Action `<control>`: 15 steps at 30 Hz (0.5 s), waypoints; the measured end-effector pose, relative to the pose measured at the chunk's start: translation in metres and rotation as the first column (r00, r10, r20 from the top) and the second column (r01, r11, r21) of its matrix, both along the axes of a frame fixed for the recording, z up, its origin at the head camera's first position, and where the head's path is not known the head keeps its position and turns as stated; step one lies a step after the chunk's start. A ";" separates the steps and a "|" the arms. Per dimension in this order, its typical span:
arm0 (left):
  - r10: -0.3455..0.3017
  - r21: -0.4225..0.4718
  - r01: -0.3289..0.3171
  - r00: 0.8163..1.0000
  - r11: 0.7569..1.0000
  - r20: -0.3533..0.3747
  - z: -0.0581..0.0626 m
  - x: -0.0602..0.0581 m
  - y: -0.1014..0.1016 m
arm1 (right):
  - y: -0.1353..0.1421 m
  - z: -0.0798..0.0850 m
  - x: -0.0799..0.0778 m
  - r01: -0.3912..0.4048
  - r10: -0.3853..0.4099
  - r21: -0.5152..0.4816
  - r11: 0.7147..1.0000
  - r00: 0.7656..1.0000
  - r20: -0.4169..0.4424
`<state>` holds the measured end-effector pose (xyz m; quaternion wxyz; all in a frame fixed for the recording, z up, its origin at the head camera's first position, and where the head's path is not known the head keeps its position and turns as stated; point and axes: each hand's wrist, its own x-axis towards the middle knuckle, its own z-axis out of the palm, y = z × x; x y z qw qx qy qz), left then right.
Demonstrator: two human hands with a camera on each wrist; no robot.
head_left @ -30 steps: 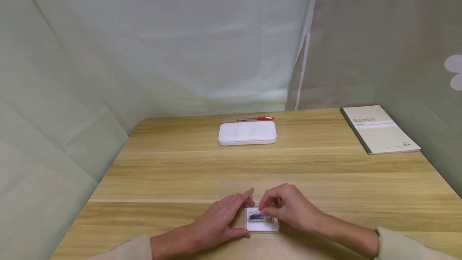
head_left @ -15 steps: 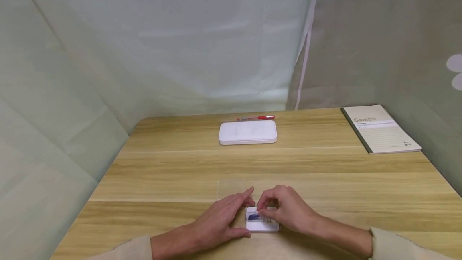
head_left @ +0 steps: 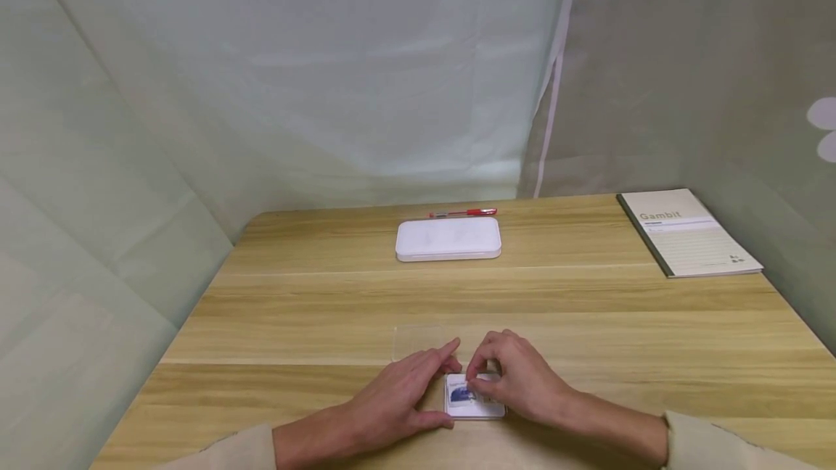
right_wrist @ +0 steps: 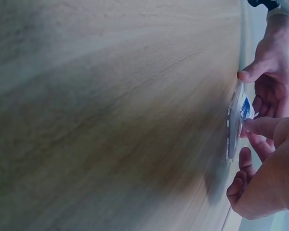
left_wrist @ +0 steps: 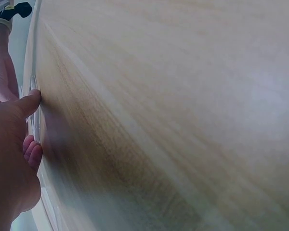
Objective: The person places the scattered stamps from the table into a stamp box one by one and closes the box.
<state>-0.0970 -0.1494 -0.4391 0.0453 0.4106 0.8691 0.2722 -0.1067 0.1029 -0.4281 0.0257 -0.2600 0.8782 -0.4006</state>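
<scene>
A small flat clear case (head_left: 460,413) with a white inside lies near the table's front. My left hand (head_left: 395,394) holds it at its left side, thumb at the near corner and fingers at the far one. The right hand (head_left: 519,377) pinches a small thin piece with a blue print (head_left: 461,394), probably a stamp or sticker, between thumb and index finger. This piece is tilted up a little over the white surface, and its right part is hidden by the fingers. In the right wrist view the blue-printed piece (right_wrist: 245,109) stands out from the case (right_wrist: 234,126).
A clear square lid or sheet (head_left: 416,341) lies just beyond the left hand. Farther back are a white flat box (head_left: 448,238) and a red pen (head_left: 464,213). A notebook (head_left: 689,234) rests at the back right of the wooden table (head_left: 313,296), with cloth curtains behind.
The right hand has shifted slightly, and the blue-printed piece it pinches has tilted, showing more of its print. My left hand has stayed in place on the case.
</scene>
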 end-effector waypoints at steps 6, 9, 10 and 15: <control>-0.004 0.002 0.004 1.000 1.000 -0.003 0.001 0.000 0.000 | 0.000 -0.002 -0.001 0.008 -0.007 0.027 1.000 1.000 -0.023; -0.006 0.001 0.006 1.000 1.000 -0.004 0.001 0.000 0.000 | 0.000 -0.003 -0.001 0.011 -0.010 0.033 0.999 1.000 -0.025; -0.006 0.001 0.006 1.000 1.000 -0.002 0.001 0.000 0.000 | 0.000 -0.003 -0.001 0.012 -0.011 0.034 0.999 1.000 -0.024; -0.006 -0.003 0.006 1.000 1.000 0.001 0.000 -0.001 0.000 | -0.001 -0.004 -0.001 0.017 -0.016 0.038 0.999 1.000 -0.025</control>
